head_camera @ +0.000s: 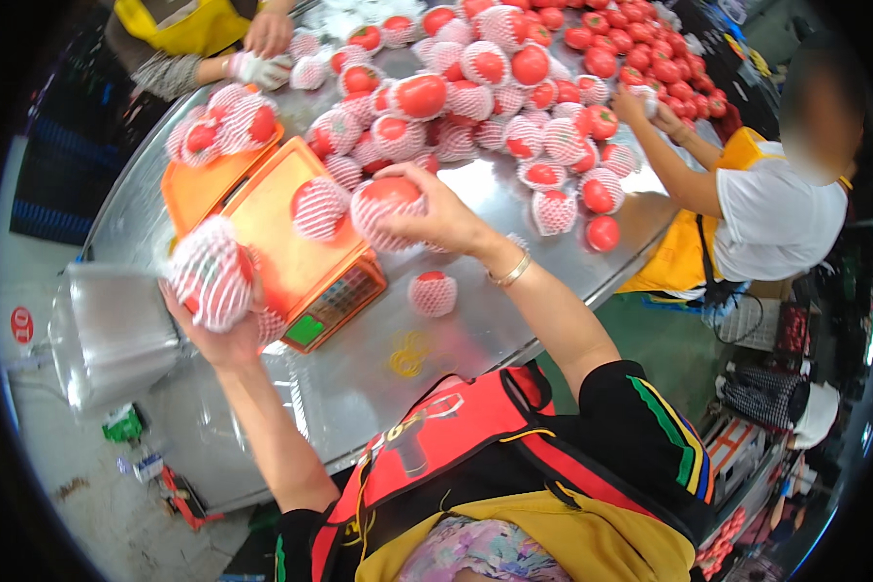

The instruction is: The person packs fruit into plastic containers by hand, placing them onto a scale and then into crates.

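My left hand (225, 338) grips a red tomato in a white foam net sleeve (211, 273), left of an orange plastic crate (262, 225). Part of another netted tomato (270, 325) shows beside that hand. With my right hand (447, 214) I hold a second netted tomato (389, 207), its bare red top facing up, by the crate's right edge. One more netted tomato (320, 209) rests on the crate's flat orange top. On the metal table (364, 385) below my right hand sits a single netted tomato (433, 294), near some yellow rubber bands (409, 354).
A heap of netted tomatoes (473, 102) covers the table's far side, with bare tomatoes (655, 54) behind. More netted ones top another orange crate (196, 185). Clear plastic bags (120, 327) hang at left. Co-workers stand at the right (771, 211) and far left (182, 29).
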A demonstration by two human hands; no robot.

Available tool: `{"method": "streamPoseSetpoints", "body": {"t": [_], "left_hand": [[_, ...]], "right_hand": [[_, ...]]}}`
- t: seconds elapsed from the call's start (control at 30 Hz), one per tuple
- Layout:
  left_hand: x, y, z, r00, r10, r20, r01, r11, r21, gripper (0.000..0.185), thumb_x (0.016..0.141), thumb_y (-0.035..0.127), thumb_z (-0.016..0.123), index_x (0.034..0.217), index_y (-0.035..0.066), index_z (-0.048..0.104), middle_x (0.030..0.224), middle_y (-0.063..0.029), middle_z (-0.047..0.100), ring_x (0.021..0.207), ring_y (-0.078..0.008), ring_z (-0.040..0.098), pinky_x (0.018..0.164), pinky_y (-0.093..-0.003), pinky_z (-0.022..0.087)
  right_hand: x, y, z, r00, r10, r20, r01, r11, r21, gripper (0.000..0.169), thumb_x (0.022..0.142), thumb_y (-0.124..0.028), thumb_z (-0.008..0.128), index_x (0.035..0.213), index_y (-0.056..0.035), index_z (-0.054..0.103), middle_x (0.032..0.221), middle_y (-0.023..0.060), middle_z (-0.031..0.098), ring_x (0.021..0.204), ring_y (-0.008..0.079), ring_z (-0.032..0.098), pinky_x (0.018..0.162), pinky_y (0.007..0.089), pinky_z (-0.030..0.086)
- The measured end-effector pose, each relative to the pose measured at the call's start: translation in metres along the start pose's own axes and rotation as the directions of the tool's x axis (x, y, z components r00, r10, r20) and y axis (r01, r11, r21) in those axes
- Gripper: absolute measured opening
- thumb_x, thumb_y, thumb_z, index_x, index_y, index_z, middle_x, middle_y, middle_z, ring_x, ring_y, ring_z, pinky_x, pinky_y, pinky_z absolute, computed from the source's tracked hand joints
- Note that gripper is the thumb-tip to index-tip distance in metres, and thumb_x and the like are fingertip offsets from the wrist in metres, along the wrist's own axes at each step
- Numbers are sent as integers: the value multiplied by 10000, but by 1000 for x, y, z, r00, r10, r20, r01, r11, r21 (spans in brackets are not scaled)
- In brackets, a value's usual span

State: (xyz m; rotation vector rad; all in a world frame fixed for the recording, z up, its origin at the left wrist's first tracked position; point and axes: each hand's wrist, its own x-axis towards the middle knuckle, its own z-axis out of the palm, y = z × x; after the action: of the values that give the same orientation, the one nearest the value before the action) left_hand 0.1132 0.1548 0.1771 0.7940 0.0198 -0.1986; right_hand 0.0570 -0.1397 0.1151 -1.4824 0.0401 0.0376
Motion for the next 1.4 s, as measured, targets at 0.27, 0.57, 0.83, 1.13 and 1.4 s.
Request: {"method": "streamPoseSetpoints", "body": {"t": [0.27, 0.57, 0.83, 1.13, 1.4], "left_hand": [[-124, -51, -70, 864, -450, 228, 501, 714, -489, 905, 873, 718, 445, 1438, 15, 372, 1273, -262, 555, 1205, -519, 497, 993, -594, 457], [-168, -86, -54, 828, -537, 161, 561, 788, -254, 674, 903, 167, 617, 1470, 22, 283, 1412, -184, 468, 1291, -333, 492, 1052, -584, 410], [-165, -112, -17, 711, -703, 3, 702, 709, -70, 578, 892, 280, 697, 1348, 75, 406, 1206, -64, 602, 1077, -169, 634, 915, -381, 556], [-157, -128, -7, 716, -698, -21, 697, 713, 73, 583, 883, 253, 719, 1340, 68, 408, 1157, -76, 605, 1028, -160, 641, 855, -336, 565], [-116, -177, 12, 888, -432, 157, 256, 748, 612, 767, 741, 194, 832, 1364, 53, 407, 1218, -140, 545, 1095, -227, 588, 907, -347, 519]], "right_hand": [[40, 28, 120, 763, -580, 287, 540, 327, -776, 648, 650, -368, 788, 1204, -114, 569, 1066, 105, 570, 1051, 283, 516, 939, 460, 331], [31, 15, 87, 669, -736, 105, 522, 365, -770, 560, 697, -370, 800, 1161, -106, 632, 1180, 114, 583, 1145, 307, 497, 958, 469, 348], [20, 6, -21, 745, -667, 6, 236, 256, -937, 493, 751, -191, 746, 1214, -101, 605, 1191, 127, 572, 1141, 334, 493, 981, 460, 373], [67, 16, -67, 783, -620, -55, 66, 171, -983, 648, 730, -208, 762, 1329, -137, 526, 1331, 211, 465, 1229, 425, 428, 1018, 539, 360], [122, 25, -78, 942, -323, -88, -56, 109, -993, 830, 686, -344, 768, 1442, -238, 441, 1430, 214, 404, 1201, 453, 472, 1003, 548, 409]]}}
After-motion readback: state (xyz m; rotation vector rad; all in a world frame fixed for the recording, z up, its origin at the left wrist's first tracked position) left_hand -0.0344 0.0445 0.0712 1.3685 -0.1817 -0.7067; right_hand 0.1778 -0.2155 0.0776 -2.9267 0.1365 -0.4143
